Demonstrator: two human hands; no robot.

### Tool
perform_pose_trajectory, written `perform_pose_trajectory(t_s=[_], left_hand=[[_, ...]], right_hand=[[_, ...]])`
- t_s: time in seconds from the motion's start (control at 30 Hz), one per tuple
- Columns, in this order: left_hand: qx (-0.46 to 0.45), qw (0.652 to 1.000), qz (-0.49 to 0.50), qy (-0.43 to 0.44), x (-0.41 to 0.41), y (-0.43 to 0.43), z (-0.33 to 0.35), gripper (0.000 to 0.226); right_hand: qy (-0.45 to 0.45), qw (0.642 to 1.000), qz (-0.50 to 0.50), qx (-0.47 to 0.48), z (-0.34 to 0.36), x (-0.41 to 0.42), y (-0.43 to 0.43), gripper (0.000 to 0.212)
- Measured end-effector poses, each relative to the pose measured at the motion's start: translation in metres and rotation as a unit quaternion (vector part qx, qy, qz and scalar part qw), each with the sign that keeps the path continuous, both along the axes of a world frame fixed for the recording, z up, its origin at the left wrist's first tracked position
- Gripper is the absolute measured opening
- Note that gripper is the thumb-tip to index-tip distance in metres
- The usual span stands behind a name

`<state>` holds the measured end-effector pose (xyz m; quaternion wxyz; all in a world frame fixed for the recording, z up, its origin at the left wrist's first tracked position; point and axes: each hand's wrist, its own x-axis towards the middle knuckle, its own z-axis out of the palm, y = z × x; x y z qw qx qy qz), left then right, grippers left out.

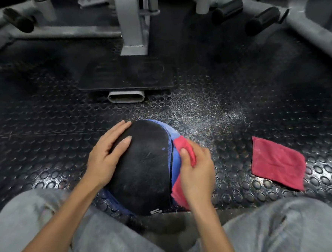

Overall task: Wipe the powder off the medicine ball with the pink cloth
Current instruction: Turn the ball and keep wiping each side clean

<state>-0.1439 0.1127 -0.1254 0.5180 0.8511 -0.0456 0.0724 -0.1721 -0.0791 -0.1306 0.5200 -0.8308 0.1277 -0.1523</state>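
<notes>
Item: round black-and-blue rubber medicine ball [144, 167], resting on the black studded rubber floor mat [43, 133] at centre frame, directly ahead of the person's grey-trousered knees [36, 225]; a broad black panel faces up, with blue panels showing along its 3 o'clock and 12 o'clock edges and a white marking partly visible near its 6 o'clock edge. Left hand [106, 157]: laid flat and open on the ball's 9 o'clock side, fingers spread over the black panel, gripping nothing. Right hand [195, 175]: pressed on the ball's 3 o'clock side, fingers and thumb closed on a crumpled pink cloth [185, 147], which lies between palm and the blue panel and shows both above and below the hand; the hand is slightly blurred. Second cloth: a flat, roughly square pink-red towel [278, 163], lying on the mat at 3 o'clock from the ball, well apart from it and touched by neither hand. Scattered white powder [205, 113] dusts the mat from 12 to 2 o'clock of the ball. Grey painted steel frame of gym equipment [133, 21] stands at 12 o'clock, its black footplate [125, 73] on the floor between frame and ball.
</notes>
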Motion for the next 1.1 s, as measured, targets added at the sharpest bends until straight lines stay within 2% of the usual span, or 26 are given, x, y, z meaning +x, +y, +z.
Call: perform_pose_trajectory(t_s=[0.1,0.13,0.2,0.3,0.37,0.43,0.5,0.57,0.7,0.73,0.8,0.83,0.9,0.97,1.1], left_hand=[[0.003,1.0,0.006,0.007,0.009,0.0,0.003,0.041],[-0.004,1.0,0.007,0.012,0.011,0.0,0.003,0.042],[-0.017,1.0,0.009,0.019,0.011,0.0,0.002,0.044],[-0.017,0.999,0.022,0.025,0.011,-0.002,0.002,0.042],[-0.02,0.999,0.035,0.025,0.011,-0.003,0.002,0.04],[-0.021,0.998,0.05,0.029,0.011,-0.005,0.003,0.04],[-0.023,0.997,0.069,0.039,0.012,-0.007,0.003,0.041],[-0.04,0.993,0.095,0.053,0.012,-0.008,0.003,0.04],[-0.042,0.987,0.143,0.06,0.013,-0.012,0.008,0.026],[-0.029,0.985,0.156,0.066,0.014,-0.013,0.01,0.027],[0.01,0.982,0.17,0.078,0.016,-0.018,0.013,0.032],[0.032,0.981,0.175,0.083,0.016,-0.022,0.014,0.035],[0.062,0.976,0.192,0.088,0.018,-0.031,0.016,0.038],[0.066,0.97,0.209,0.103,0.024,-0.036,0.019,0.039],[0.043,0.968,0.211,0.131,0.04,-0.035,0.023,0.038]], right_hand=[[-0.084,0.981,0.071,-0.159,0.026,0.001,0.029,0.03],[-0.107,0.972,0.083,-0.19,0.029,0.001,0.036,0.031],[-0.131,0.968,0.09,-0.192,0.023,0.002,0.034,0.03],[-0.113,0.992,0.02,-0.054,-0.01,-0.004,0.008,0.031],[-0.032,0.996,-0.04,0.077,-0.03,-0.009,-0.007,0.022],[0.047,0.989,-0.058,0.126,-0.037,-0.009,-0.017,0.021],[0.04,0.995,-0.059,0.063,-0.027,-0.005,-0.014,0.024],[-0.052,0.998,-0.015,-0.035,-0.002,-0.002,0.005,0.027],[-0.17,0.951,0.105,-0.236,0.028,0.005,0.037,0.022],[-0.169,0.945,0.122,-0.25,0.031,0.015,0.032,0.022],[-0.106,0.961,0.136,-0.216,0.035,0.039,0.016,0.024],[-0.075,0.969,0.128,-0.195,0.034,0.049,0.01,0.025],[-0.062,0.97,0.094,-0.217,0.032,0.053,0.01,0.025],[-0.114,0.957,0.073,-0.256,0.031,0.032,0.024,0.023],[-0.223,0.925,0.134,-0.277,0.005,-0.017,0.037,0.025]])
